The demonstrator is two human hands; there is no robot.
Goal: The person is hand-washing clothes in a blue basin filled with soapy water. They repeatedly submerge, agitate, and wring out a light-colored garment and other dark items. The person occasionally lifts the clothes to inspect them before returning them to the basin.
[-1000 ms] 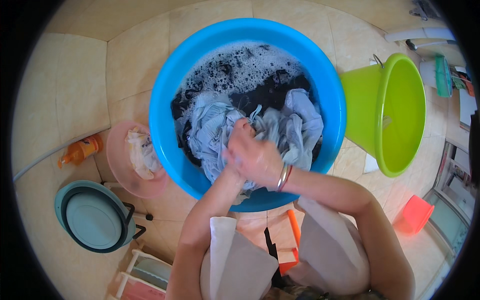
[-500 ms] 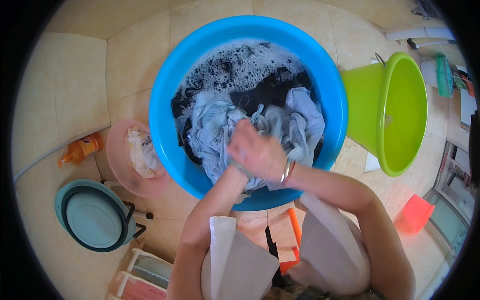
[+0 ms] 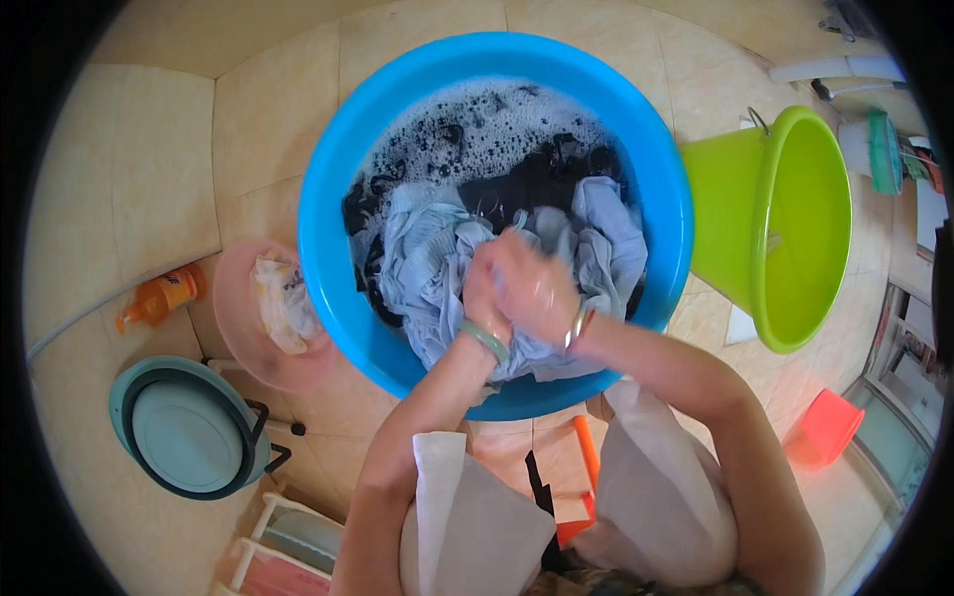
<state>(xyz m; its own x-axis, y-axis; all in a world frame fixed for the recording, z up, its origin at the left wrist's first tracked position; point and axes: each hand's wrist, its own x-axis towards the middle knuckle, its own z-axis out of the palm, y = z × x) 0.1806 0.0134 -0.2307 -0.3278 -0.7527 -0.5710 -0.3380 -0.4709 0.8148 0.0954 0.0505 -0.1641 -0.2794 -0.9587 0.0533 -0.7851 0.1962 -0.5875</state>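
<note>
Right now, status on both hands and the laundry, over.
Left hand, right hand close together at pale laundry, grips unclear. Pale laundry bunched in blue basin, dark cloth beyond. No obstruction visible.

The beige tiled floor (image 3: 338,417) bears a blue tub (image 3: 674,219) at upper centre. A green bucket (image 3: 723,214) stands right, a red bin (image 3: 827,427) lower right.

The basin (image 3: 320,219) is blue, the cloth (image 3: 422,253) paler blue — the bucket (image 3: 730,209) lime-green.

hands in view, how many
2: the left hand and the right hand, together at the pale blue cloth in the blue tub; the left is partly hidden.
</note>
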